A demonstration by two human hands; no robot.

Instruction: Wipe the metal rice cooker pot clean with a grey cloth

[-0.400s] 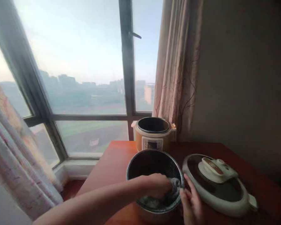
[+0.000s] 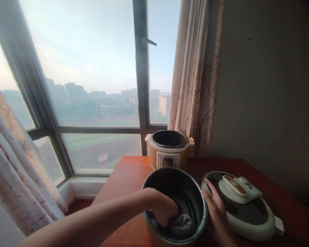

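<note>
The left hand (image 2: 166,207) reaches into the inner pot (image 2: 170,181), its bent fingers against a grey wad (image 2: 182,224) on the bottom; how firmly they grip cannot be told. The right hand (image 2: 216,202), loosely open, has its thumb at the pot's right rim. The pot stands on the surface (image 2: 118,192), in front of the pressure cooker base (image 2: 154,157) near the far edge; the lid (image 2: 254,209) lies toward the right edge. Wiping well likely calls for even pressure and a steadied rim.
</note>
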